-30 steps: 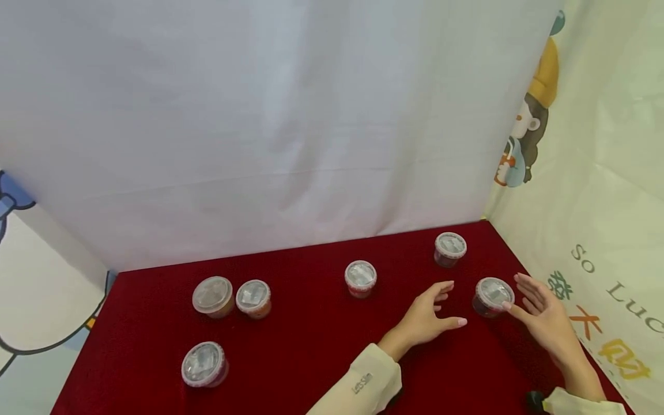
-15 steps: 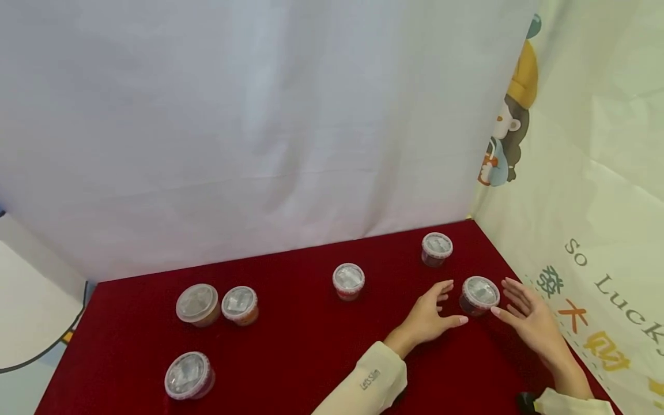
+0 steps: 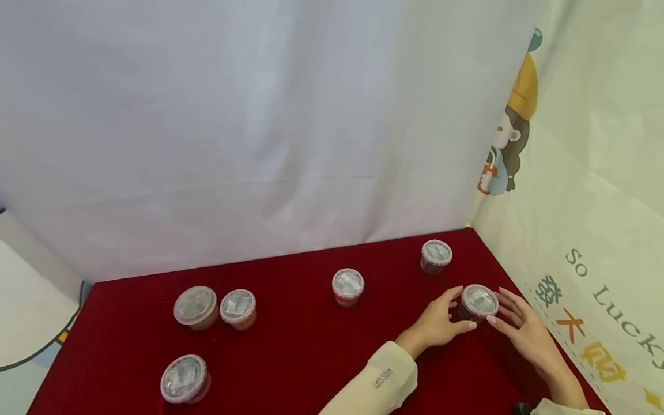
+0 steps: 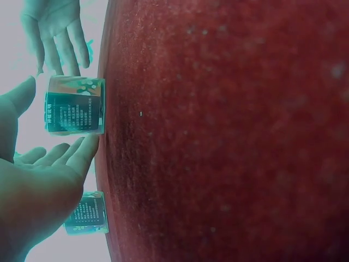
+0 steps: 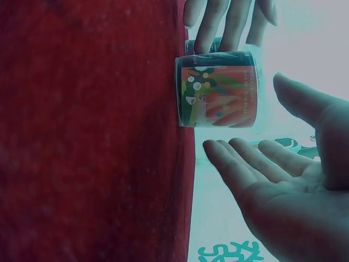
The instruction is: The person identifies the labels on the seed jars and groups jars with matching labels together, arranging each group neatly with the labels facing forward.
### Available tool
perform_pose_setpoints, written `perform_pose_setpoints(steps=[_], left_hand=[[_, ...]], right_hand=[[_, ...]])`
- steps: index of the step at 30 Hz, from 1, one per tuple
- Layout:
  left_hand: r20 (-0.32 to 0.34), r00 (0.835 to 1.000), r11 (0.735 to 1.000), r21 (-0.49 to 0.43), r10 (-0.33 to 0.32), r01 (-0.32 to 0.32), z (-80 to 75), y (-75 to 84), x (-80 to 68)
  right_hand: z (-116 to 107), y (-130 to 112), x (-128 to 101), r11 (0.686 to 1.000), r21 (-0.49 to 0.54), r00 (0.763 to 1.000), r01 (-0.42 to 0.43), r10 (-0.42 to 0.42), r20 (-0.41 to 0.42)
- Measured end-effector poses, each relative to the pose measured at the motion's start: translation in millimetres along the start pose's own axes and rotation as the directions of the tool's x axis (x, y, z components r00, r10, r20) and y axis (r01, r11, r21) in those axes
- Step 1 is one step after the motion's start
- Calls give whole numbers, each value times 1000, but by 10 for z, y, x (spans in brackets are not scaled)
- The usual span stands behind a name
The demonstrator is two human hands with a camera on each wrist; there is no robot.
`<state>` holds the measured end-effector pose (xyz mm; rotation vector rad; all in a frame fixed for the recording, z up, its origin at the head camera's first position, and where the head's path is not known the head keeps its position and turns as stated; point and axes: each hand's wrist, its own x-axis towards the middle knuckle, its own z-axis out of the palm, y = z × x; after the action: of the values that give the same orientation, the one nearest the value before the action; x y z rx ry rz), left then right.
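A small dark pot with a clear lid (image 3: 478,301) stands on the red tablecloth (image 3: 311,351) near the right edge. My left hand (image 3: 447,316) cups its left side with relaxed fingers, thumb low toward me. My right hand (image 3: 515,325) flanks its right side, fingers straight. In the left wrist view the pot (image 4: 75,105) sits between my left hand (image 4: 49,164) and the right hand's fingers (image 4: 60,43). In the right wrist view a small gap shows between the pot (image 5: 218,90) and my right hand (image 5: 272,164). The left hand's fingertips (image 5: 218,22) reach its far side.
Other lidded pots stand on the cloth: one behind (image 3: 436,255), one mid-table (image 3: 347,285), a pair at the left (image 3: 238,307) (image 3: 195,305), and one at the front left (image 3: 184,377). A white curtain (image 3: 259,144) closes the back. A printed sheet (image 3: 596,259) walls the right.
Both hands have drawn in toward the pot from either side, narrowing the gaps. The pot has stayed where it stood. The head view has shifted slightly.
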<state>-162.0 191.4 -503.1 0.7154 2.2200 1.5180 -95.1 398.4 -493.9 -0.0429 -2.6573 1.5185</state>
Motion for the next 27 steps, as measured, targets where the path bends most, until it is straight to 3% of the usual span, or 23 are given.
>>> perform_pose_setpoints(steps=[14, 27], left_hand=[[16, 1000, 999, -32, -15, 15, 12, -24, 26], [-11, 1000, 999, -27, 23, -24, -47, 32, -69]], right_hand=[[55, -30, -1, 1000, -22, 1000, -15, 16, 16], [72, -73, -23, 999, -33, 1000, -5, 4, -26]])
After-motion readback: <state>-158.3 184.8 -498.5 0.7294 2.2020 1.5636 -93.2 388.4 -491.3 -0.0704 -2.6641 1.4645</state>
